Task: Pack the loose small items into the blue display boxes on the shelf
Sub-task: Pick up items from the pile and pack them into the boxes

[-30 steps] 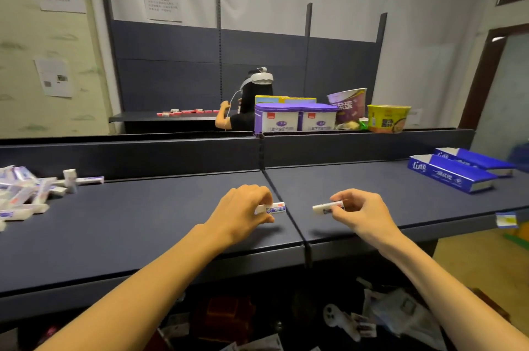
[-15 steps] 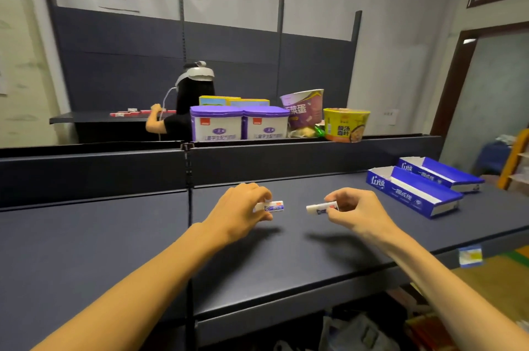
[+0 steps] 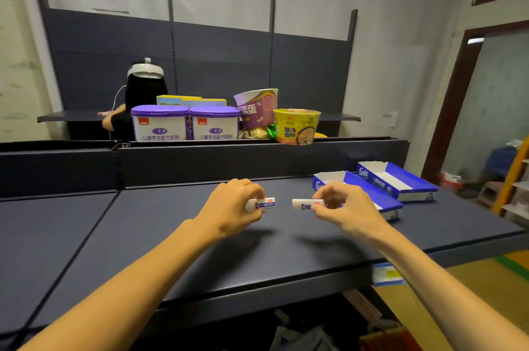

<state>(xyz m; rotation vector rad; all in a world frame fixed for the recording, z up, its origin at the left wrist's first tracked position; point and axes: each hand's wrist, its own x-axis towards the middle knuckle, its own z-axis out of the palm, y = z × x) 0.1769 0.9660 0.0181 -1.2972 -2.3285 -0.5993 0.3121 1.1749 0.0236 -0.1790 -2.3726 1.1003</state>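
My left hand (image 3: 232,204) pinches a small white packet with a blue label (image 3: 264,204) above the dark shelf (image 3: 171,239). My right hand (image 3: 343,207) pinches a second small white packet (image 3: 305,204), held level just to the right of the first. Two open blue display boxes lie on the shelf at the right: the near box (image 3: 369,193) sits partly behind my right hand, and the far box (image 3: 400,182) is beside it. Both boxes show white insides.
Behind the shelf's back rail stand two purple-lidded tubs (image 3: 186,124), a purple noodle cup (image 3: 257,107) and a yellow noodle bowl (image 3: 297,127). A person's head with a white headset (image 3: 146,81) shows beyond them. A doorway (image 3: 486,110) is at the right.
The view has swung right: the pile of loose packets at the left has left the frame, and the blue boxes now lie close to my right hand. Both hands keep their packets.
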